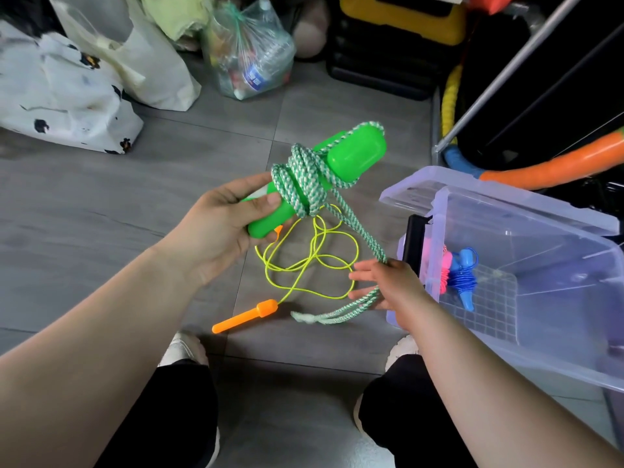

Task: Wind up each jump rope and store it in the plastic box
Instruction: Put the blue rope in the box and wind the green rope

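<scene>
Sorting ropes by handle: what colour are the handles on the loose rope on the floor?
Orange handle, yellow cord; head view.

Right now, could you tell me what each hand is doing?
Left hand: closed on the green handles.
Right hand: closed around the green-white rope.

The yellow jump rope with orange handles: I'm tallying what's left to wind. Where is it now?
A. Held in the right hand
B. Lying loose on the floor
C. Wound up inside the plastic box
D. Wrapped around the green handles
B: the yellow jump rope sprawls unwound on the floor tiles, outside the plastic box.
</scene>
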Motion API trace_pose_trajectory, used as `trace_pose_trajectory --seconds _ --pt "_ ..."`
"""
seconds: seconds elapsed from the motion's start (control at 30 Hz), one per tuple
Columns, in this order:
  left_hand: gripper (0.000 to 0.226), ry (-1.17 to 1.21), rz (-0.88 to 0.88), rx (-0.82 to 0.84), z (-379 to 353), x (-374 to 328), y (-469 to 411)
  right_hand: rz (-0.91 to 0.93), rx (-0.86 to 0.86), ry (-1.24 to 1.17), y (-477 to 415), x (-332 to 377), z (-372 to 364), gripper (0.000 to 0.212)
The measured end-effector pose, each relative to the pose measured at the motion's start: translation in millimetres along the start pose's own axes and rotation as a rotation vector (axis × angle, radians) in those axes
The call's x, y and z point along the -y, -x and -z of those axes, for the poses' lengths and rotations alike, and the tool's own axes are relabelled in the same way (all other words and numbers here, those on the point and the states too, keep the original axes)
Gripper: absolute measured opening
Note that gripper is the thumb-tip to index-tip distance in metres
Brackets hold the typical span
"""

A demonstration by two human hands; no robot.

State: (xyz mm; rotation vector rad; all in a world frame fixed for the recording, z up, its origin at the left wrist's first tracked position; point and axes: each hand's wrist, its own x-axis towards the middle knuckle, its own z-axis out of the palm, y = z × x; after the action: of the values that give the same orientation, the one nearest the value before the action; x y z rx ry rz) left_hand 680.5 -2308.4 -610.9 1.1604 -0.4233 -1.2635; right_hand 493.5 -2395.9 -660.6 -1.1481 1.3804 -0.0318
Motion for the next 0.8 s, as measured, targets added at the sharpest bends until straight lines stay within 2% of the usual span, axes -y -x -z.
trace_pose_trajectory --seconds 0.1,0.2,0.3,0.37,0.43,0.5,0.57,0.63,0.67,0.73,0.8 --pt "0.023 0.085 -0.035 -0.019 2 -4 -1 0.103 0.114 -0.065 0 -1 1 0.033" --pt "0.018 0.161 -0.059 -0.079 12 -7 -6 0.204 0.212 -0.196 4 5 1 0.025" --pt "0.018 0.178 -0.065 -0.133 22 -7 -8 0.197 0.307 -0.345 3 10 5 0.038" --pt "0.041 0.189 -0.075 -0.108 24 -7 -8 0.199 0.336 -0.213 2 8 6 0.041" --pt "0.054 0.168 -0.078 -0.090 25 -7 -8 0.185 0.300 0.132 4 3 4 0.037" --pt "0.038 0.118 -0.064 -0.088 24 -5 -8 0.137 0.284 0.414 3 -4 2 0.032" --pt "0.021 0.039 -0.035 -0.078 17 -4 -7 0.059 0.310 0.534 4 -8 3 0.031" --pt "0.021 -0.035 -0.012 -0.019 11 -2 -4 0.069 0.279 0.676 3 -9 6 0.032" --pt "0.023 -0.058 0.005 0.031 7 -1 -2 0.113 0.260 0.698 3 -9 7 0.042" --pt "0.027 -0.098 0.042 0.123 1 0 1 0.256 0.198 0.560 1 -6 4 0.063" --pt "0.027 -0.143 0.087 0.203 -2 3 3 0.451 0.123 0.311 10 10 -5 0.059"
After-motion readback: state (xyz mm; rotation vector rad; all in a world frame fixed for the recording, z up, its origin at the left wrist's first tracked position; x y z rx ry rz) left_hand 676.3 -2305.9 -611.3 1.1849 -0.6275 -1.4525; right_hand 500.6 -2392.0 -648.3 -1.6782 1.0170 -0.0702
